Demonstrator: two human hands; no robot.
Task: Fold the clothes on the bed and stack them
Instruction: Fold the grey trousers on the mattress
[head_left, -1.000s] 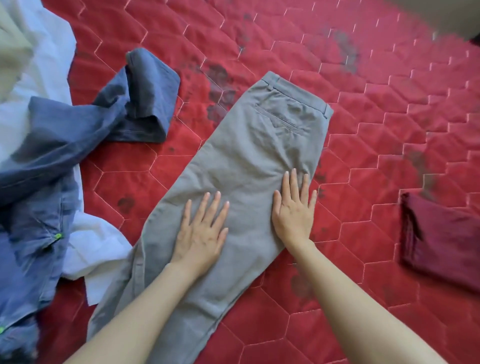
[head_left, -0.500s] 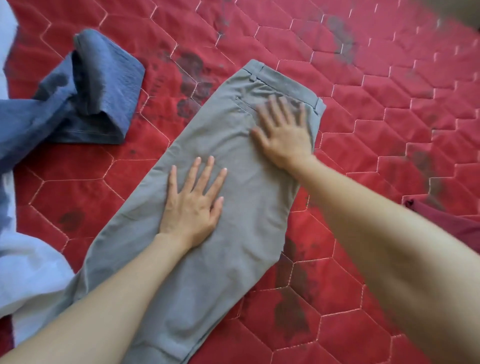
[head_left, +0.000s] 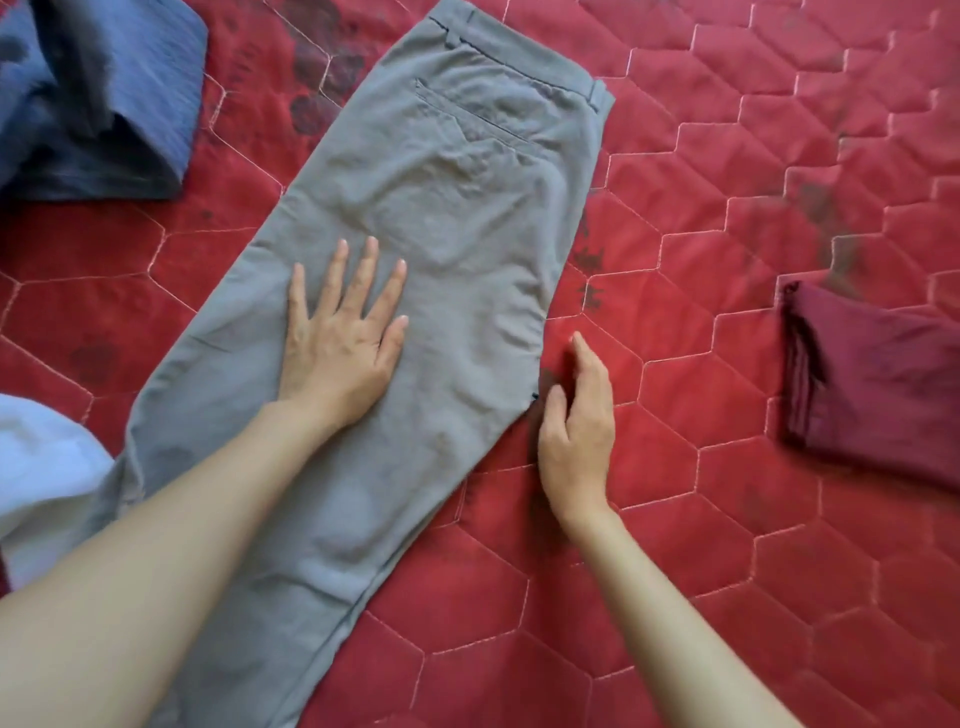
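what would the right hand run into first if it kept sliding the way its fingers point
Probably the right edge of the grey trousers: the right hand lies on the red quilt beside them, its fingers aimed up and slightly left. The line is close, so it might just skim past.

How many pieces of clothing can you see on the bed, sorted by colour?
Grey: 1, the trousers
Blue: 1, the blue garment
Maroon: 1, the folded maroon garment
White: 1, the white cloth
Total: 4
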